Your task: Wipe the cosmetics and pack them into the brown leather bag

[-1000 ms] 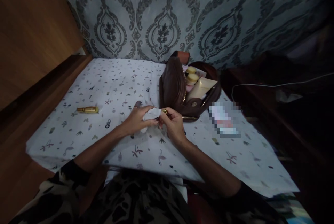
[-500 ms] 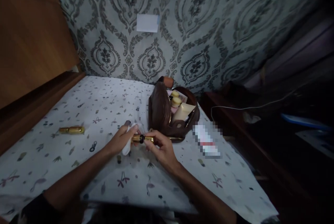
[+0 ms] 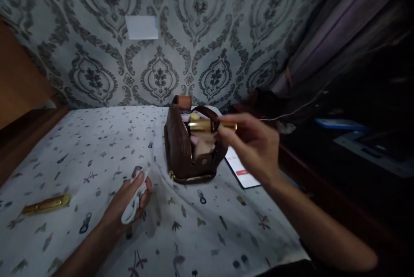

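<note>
My right hand (image 3: 258, 147) is closed on one end of a gold tube with a dark band (image 3: 200, 126). It holds the tube level over the opening of a brown leather bag (image 3: 177, 147). Inside the unzipped bag show a yellowish round piece (image 3: 194, 116) and a beige packet (image 3: 203, 147); the tube and my fingers cover part of the contents. Down to the left, my left hand (image 3: 116, 201) is wrapped round a folded white cloth (image 3: 131, 210). Another gold tube (image 3: 47, 204) lies on the patterned sheet at the far left.
A phone with a lit screen (image 3: 243, 172) lies right of the bag, partly behind my right hand. The patterned wall (image 3: 158, 76) rises behind. Wooden furniture (image 3: 22, 79) stands at the left, and a white cable (image 3: 297, 111) runs across the dark right side.
My right hand has carried the gold tube up and right, from beside my left hand to over the bag. My left hand keeps the cloth, now apart. The view has turned right.
</note>
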### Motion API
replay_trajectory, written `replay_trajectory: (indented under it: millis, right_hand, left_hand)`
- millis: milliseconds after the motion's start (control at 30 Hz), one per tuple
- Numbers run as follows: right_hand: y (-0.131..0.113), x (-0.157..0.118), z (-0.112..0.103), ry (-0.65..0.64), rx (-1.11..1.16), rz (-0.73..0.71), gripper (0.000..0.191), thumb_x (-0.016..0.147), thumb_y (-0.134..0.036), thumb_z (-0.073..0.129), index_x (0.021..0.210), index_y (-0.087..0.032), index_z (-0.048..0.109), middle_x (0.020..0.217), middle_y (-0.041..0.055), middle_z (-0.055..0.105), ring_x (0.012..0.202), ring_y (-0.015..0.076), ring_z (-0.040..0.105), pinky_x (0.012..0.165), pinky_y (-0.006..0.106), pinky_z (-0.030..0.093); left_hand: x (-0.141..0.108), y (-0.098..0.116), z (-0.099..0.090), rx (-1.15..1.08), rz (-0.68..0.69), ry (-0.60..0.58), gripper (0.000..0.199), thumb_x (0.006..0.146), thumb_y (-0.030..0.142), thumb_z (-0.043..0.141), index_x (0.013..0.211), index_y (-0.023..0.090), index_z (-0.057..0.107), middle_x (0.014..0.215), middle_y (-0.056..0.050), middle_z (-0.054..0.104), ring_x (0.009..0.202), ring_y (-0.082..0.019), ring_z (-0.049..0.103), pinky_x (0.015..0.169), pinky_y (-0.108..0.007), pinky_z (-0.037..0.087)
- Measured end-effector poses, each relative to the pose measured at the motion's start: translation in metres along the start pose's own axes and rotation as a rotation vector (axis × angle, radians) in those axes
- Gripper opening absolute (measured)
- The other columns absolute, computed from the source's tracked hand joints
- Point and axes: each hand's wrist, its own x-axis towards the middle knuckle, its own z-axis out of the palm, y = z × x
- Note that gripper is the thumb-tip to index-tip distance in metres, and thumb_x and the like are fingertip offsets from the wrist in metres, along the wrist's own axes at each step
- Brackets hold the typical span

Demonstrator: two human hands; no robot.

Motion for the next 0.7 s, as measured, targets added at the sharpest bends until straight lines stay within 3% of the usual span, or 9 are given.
replay_trajectory:
  millis: [67, 200, 333, 467, 700]
  right_hand:
    - [0.006, 0.026, -0.013, -0.029, -0.054, 0.004, 0.021, 0.085, -0.038, 0.075, 0.098, -0.022, 0.075, 0.090, 0.0034, 0.075, 0.077, 0.0186, 0.069, 0.068, 0.029, 0.056]
    - [0.023, 0.058, -0.019, -0.248, -0.120, 0.011, 0.016, 0.084, -0.029, 0.072, 0.095, -0.018, 0.075, 0.082, 0.0024, 0.073, 0.075, 0.0177, 0.067, 0.067, 0.028, 0.051]
    - [0.033, 0.073, -0.009, -0.469, -0.160, 0.011, 0.011, 0.081, -0.020, 0.071, 0.091, -0.017, 0.076, 0.074, -0.0011, 0.070, 0.068, 0.0134, 0.061, 0.063, 0.024, 0.044]
    - [0.040, 0.085, 0.002, -0.651, -0.166, -0.001, 0.010, 0.076, -0.014, 0.073, 0.084, -0.018, 0.077, 0.065, -0.0047, 0.065, 0.061, 0.0097, 0.056, 0.059, 0.021, 0.037]
    - [0.059, 0.100, 0.024, -0.803, -0.209, -0.061, 0.009, 0.070, -0.010, 0.076, 0.076, -0.017, 0.077, 0.063, -0.0057, 0.062, 0.063, 0.0092, 0.056, 0.060, 0.021, 0.035]
  left_hand:
    - [0.001, -0.001, 0.003, 0.033, -0.040, 0.030, 0.060, 0.065, 0.074, 0.074, 0.077, 0.018, 0.056, 0.041, 0.009, 0.044, 0.029, -0.003, 0.030, 0.032, -0.014, 0.022]
    - [0.006, -0.004, 0.004, 0.068, -0.092, 0.080, 0.056, 0.064, 0.069, 0.077, 0.077, 0.019, 0.056, 0.043, 0.007, 0.046, 0.034, -0.004, 0.034, 0.034, -0.015, 0.026]
    - [0.011, -0.005, 0.001, 0.096, -0.137, 0.080, 0.053, 0.066, 0.065, 0.079, 0.076, 0.018, 0.058, 0.047, 0.005, 0.048, 0.039, -0.006, 0.040, 0.038, -0.016, 0.032]
    - [0.017, -0.008, -0.004, 0.078, -0.199, 0.088, 0.053, 0.067, 0.066, 0.078, 0.078, 0.018, 0.059, 0.046, 0.006, 0.046, 0.037, -0.006, 0.037, 0.037, -0.016, 0.030]
    - [0.020, -0.014, -0.011, 0.010, -0.241, 0.125, 0.055, 0.065, 0.069, 0.078, 0.083, 0.020, 0.060, 0.051, 0.005, 0.050, 0.041, -0.007, 0.043, 0.039, -0.016, 0.035]
